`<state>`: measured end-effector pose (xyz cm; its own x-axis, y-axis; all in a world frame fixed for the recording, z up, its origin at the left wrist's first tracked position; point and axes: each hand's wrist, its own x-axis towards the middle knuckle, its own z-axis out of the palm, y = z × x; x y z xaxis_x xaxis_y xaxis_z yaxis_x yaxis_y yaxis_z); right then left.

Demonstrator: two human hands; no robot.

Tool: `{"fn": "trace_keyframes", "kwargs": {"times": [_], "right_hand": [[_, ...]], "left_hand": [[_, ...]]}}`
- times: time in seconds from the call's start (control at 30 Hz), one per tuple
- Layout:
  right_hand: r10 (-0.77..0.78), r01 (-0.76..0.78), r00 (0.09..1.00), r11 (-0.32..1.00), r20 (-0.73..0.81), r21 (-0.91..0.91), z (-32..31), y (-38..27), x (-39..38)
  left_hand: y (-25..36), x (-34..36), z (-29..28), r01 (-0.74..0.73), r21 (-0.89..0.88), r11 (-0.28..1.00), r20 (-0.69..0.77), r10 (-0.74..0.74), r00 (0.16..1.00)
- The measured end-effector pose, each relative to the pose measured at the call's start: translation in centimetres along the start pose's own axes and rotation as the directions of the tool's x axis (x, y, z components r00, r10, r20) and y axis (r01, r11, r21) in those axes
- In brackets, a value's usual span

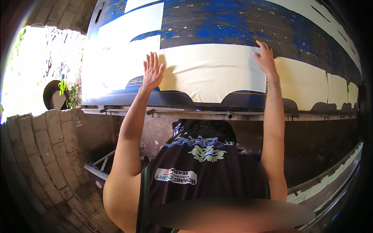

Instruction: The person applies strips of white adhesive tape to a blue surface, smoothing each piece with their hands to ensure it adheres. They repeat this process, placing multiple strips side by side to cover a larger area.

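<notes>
Here, the cream cloth panel (pixel 211 72) lies between the left grip (pixel 153 73) and right grip (pixel 265 60), both released.

Shows two bare hands (pixel 153 73); one pale cloth panel (pixel 210 72) between them; at least three more panels (pixel 303 79) rightward; one blue-stained table (pixel 217 29); one black jersey (pixel 225 176).

Cloth (pixel 213 72) partly hidden by right hand (pixel 266 62), table (pixel 217 29) cropped, lower oval (pixel 233 215) blurred
</notes>
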<state>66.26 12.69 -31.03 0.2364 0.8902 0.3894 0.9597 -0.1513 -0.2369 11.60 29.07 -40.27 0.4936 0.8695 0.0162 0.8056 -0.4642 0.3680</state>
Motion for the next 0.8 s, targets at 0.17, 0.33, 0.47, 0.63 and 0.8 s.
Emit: {"fn": "trace_keyframes", "kwargs": {"times": [0.17, 0.33, 0.47, 0.63, 0.8], "right_hand": [[0.171, -0.227, 0.961, 0.937, 0.217, 0.264, 2.7, 1.3, 1.1], [0.161, -0.227, 0.96, 0.926, 0.229, 0.302, 2.7, 2.5, 1.0], [0.137, -0.145, 0.989, 0.967, 0.054, 0.208, 0.9, 3.7, -2.6], [0.282, -0.249, 0.959, 0.836, 0.006, 0.489, -2.7, 3.0, -9.7], [0.481, -0.343, 0.859, 0.795, -0.176, 0.5, -9.4, 0.8, -17.3]], "left_hand": [[1.1, 2.1, -0.1, 0.016, -0.033, 0.999, -0.147, -0.021, 0.989], [4.1, 7.9, 1.1, -0.004, 0.048, 0.999, -0.265, 0.017, 0.964], [6.6, 9.2, 4.1, -0.059, 0.063, 0.996, -0.214, 0.071, 0.974], [10.7, 6.8, 5.0, -0.318, 0.008, 0.948, -0.281, 0.307, 0.909], [20.3, 1.5, 2.2, -0.59, -0.158, 0.792, -0.157, 0.569, 0.807]]}}
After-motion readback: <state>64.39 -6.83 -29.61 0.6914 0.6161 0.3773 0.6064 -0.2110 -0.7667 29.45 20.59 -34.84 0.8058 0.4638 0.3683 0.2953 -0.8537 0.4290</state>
